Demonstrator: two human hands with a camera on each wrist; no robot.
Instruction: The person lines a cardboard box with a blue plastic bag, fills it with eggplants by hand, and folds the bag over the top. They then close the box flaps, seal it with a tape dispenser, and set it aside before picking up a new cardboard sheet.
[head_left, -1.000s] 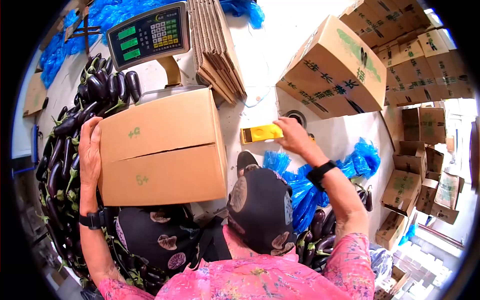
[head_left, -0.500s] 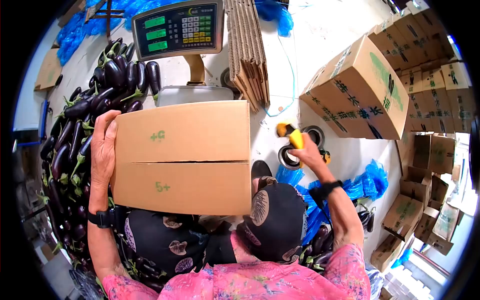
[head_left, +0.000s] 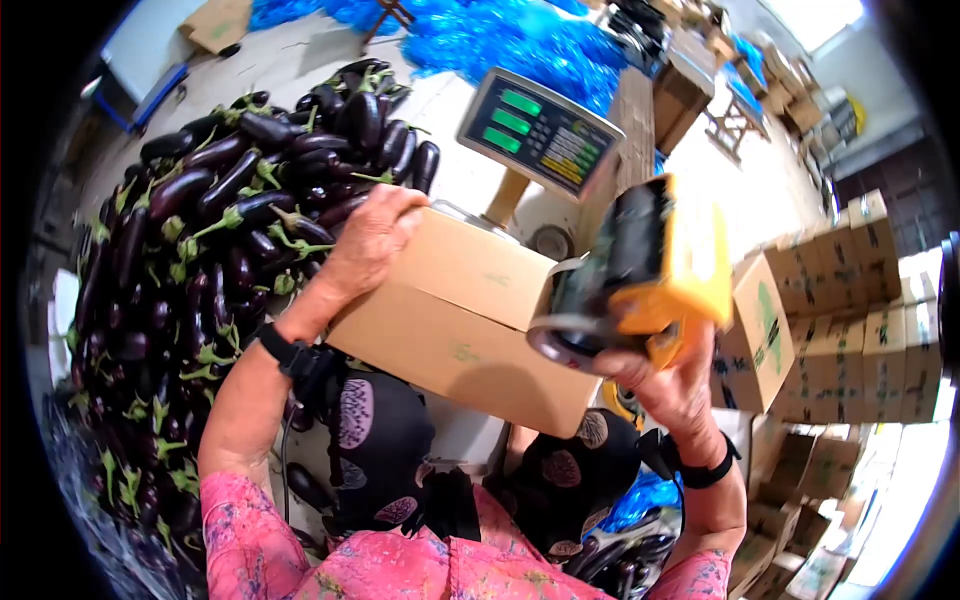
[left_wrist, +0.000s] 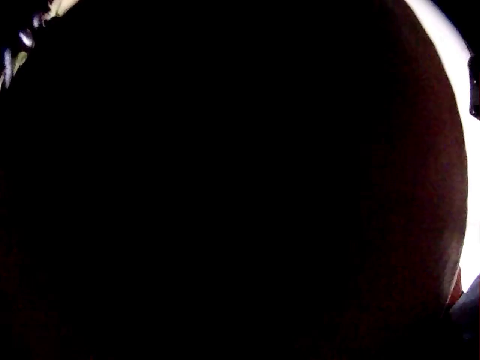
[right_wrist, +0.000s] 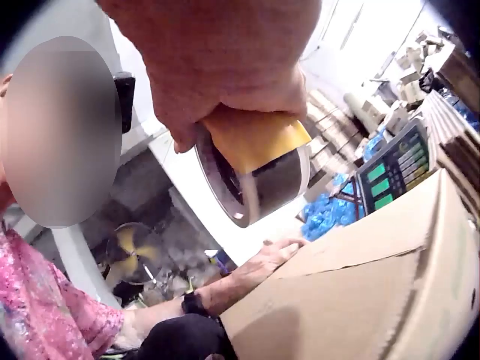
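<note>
A closed cardboard carton [head_left: 460,335] sits across the person's knees, its two top flaps meeting at a seam. My left hand [head_left: 372,245] rests on the carton's left edge near the far corner; in the right wrist view its fingers lie extended over that edge. In my right hand [head_left: 672,385] is a yellow tape dispenser [head_left: 690,275], gripped and raised over the carton's right end. A wide roll of tape [right_wrist: 274,184] shows in the dispenser, close above the carton in the head view. The left wrist view is almost wholly dark.
A large heap of eggplants [head_left: 230,220] lies at the left. Behind the carton stands a scale with a lit display [head_left: 540,130]. Blue plastic [head_left: 520,50] covers the floor further back. Printed cartons [head_left: 850,350] are stacked at the right.
The tape dispenser has risen from beside the floor rolls to over the carton, carried by my right hand. The head view has swung, and the carton now appears tilted. My left hand is nearer the far corner.
</note>
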